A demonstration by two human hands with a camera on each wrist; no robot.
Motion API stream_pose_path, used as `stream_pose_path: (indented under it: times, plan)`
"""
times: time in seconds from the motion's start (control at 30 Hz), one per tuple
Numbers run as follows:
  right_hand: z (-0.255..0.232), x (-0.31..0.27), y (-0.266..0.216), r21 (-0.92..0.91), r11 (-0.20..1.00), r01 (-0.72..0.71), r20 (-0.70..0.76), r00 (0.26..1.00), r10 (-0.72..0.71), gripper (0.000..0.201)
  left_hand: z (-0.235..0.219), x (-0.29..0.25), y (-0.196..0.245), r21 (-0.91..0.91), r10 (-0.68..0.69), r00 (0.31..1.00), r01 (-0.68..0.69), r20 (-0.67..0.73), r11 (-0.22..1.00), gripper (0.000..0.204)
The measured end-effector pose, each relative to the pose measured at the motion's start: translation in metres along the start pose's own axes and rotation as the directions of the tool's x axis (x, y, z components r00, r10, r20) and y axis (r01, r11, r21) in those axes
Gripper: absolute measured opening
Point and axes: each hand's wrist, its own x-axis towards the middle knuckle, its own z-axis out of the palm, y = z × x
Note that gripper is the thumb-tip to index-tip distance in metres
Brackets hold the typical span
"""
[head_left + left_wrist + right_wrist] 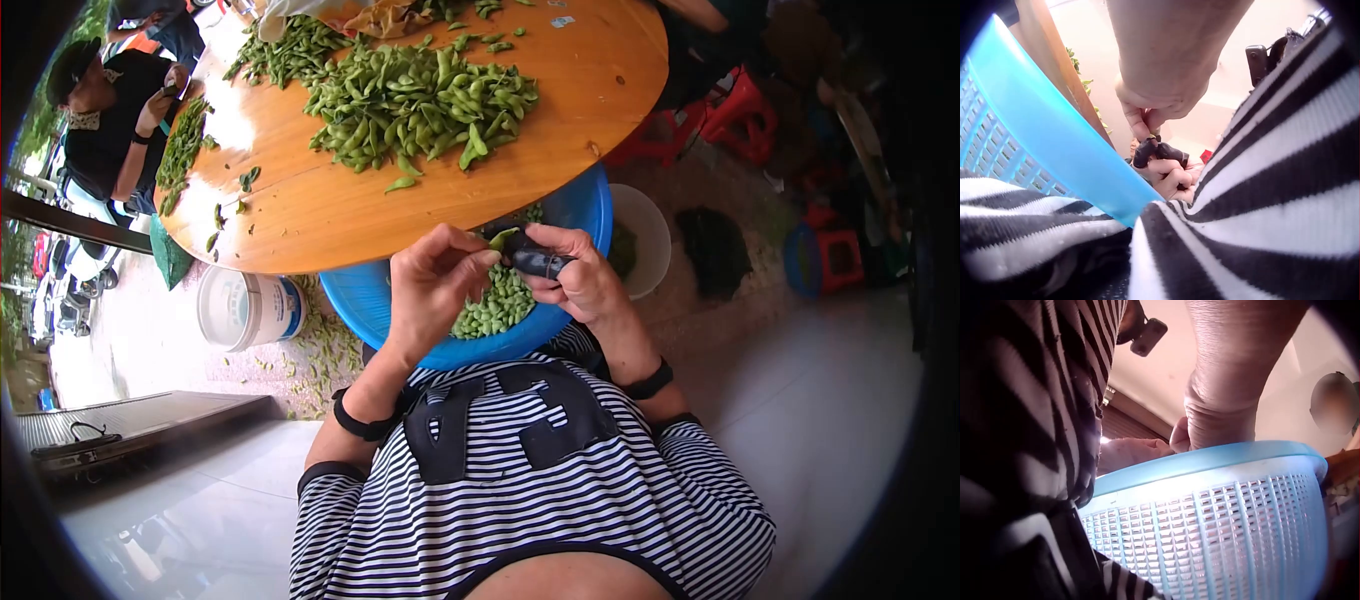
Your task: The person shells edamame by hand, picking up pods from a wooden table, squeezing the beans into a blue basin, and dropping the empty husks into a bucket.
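Over a blue plastic basket (352,312), both hands meet at a green soybean pod (503,238). The left hand (437,285) pinches one end between thumb and forefinger. Black covers (543,263) sit on the thumb and a finger of the right hand (585,278), which grips the pod from the other side. Shelled green beans (495,305) lie in the basket below. In the left wrist view a bit of green shows at the left fingertips (1143,130), close against the black covers. The basket wall (1210,525) hides most of the right hand in the right wrist view.
A heap of pods (420,105) lies on the round wooden table (570,120), whose edge overhangs the basket. A white bucket (245,308) stands left, with husks (310,365) on the floor. Right are a pale tub (655,245) and red stools (740,115). Another person (110,130) sits at left.
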Motion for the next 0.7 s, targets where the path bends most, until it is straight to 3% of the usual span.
stream_pose_path:
  times: [0.03, 0.07, 0.13, 0.2, 0.23, 0.3, 0.33, 0.37, 0.4, 0.43, 0.47, 0.5, 0.53, 0.57, 0.63, 0.67, 0.7]
  plan:
    - [-0.006, 0.001, 0.005, 0.001, 1.000, 0.000, -0.001, 1.000, 0.000, 0.035, -0.006, 0.003, -0.002, -0.246, -0.110, 0.991, 0.126, 0.078, 0.961, 0.007]
    - [-0.013, 0.002, 0.010, 0.055, 0.998, 0.039, 0.088, 0.995, -0.044, 0.029, -0.007, 0.006, -0.007, -0.245, -0.111, 0.991, 0.127, 0.079, 0.961, 0.007]
    - [-0.014, 0.001, 0.011, 0.113, 0.991, 0.074, 0.172, 0.981, -0.093, 0.024, -0.009, 0.009, -0.017, -0.632, -0.273, 0.918, 0.396, 0.287, 0.666, 0.008]
    - [-0.008, -0.001, 0.004, 0.115, 0.993, 0.017, 0.029, 0.999, -0.020, 0.035, -0.006, 0.009, -0.017, -0.640, -0.267, 0.914, 0.405, 0.306, 0.653, 0.006]
    - [-0.006, -0.002, 0.002, 0.116, 0.993, 0.016, 0.029, 0.999, -0.020, 0.035, -0.003, 0.009, -0.012, -0.614, -0.289, 0.918, 0.398, 0.273, 0.682, 0.006]
    - [-0.002, -0.004, -0.004, -0.122, 0.992, 0.029, -0.018, 0.999, -0.032, 0.033, 0.000, 0.008, -0.008, -0.587, -0.309, 0.921, 0.389, 0.236, 0.711, 0.007]
    - [0.005, -0.006, -0.007, -0.122, 0.992, 0.029, -0.016, 0.999, -0.031, 0.033, 0.001, 0.005, -0.007, -0.402, -0.281, 0.941, 0.336, 0.190, 0.852, 0.010]
    - [0.016, -0.007, -0.010, -0.363, 0.928, 0.081, -0.067, 0.991, -0.112, 0.031, 0.001, 0.003, -0.007, -0.192, -0.244, 0.958, 0.271, 0.152, 0.943, 0.013]
    - [0.022, -0.008, -0.012, -0.583, 0.805, 0.109, -0.098, 0.974, -0.203, 0.030, 0.002, 0.003, -0.010, -0.193, -0.245, 0.958, 0.271, 0.151, 0.943, 0.013]
    - [0.015, -0.006, -0.008, -0.765, 0.601, 0.232, 0.017, 0.940, -0.341, 0.030, 0.002, 0.002, -0.015, -0.062, -0.182, 0.980, 0.187, 0.077, 0.980, 0.017]
    - [0.019, -0.007, -0.009, -0.765, 0.601, 0.230, 0.016, 0.940, -0.340, 0.030, 0.001, 0.001, -0.022, 0.077, -0.109, 0.994, 0.107, 0.011, 0.991, 0.022]
    - [0.025, -0.008, -0.012, -0.845, 0.476, 0.243, 0.038, 0.916, -0.400, 0.030, -0.004, 0.003, -0.024, 0.256, -0.031, 0.999, 0.018, 0.045, 0.967, 0.022]
    - [0.030, -0.009, -0.012, -0.907, 0.342, 0.245, 0.068, 0.887, -0.456, 0.029, -0.003, 0.003, -0.025, 0.256, -0.032, 0.999, 0.019, 0.044, 0.967, 0.022]
    - [0.034, -0.009, -0.009, -0.907, 0.342, 0.244, 0.067, 0.888, -0.455, 0.029, 0.000, 0.003, -0.024, 0.214, -0.024, 0.999, 0.017, 0.032, 0.977, 0.019]
    - [0.038, -0.009, -0.003, -0.956, 0.130, 0.264, 0.137, 0.791, -0.596, 0.028, 0.001, 0.004, -0.016, 0.172, -0.018, 1.000, 0.014, 0.021, 0.985, 0.018]
    - [0.037, -0.010, -0.005, -0.956, 0.130, 0.263, 0.136, 0.791, -0.596, 0.028, -0.001, 0.004, -0.012, -0.063, -0.178, 0.979, 0.185, 0.097, 0.981, 0.020]
    - [0.036, -0.010, -0.008, -0.949, 0.189, 0.254, 0.112, 0.827, -0.551, 0.030, -0.003, 0.005, -0.010, -0.277, -0.310, 0.928, 0.359, 0.206, 0.891, 0.024]
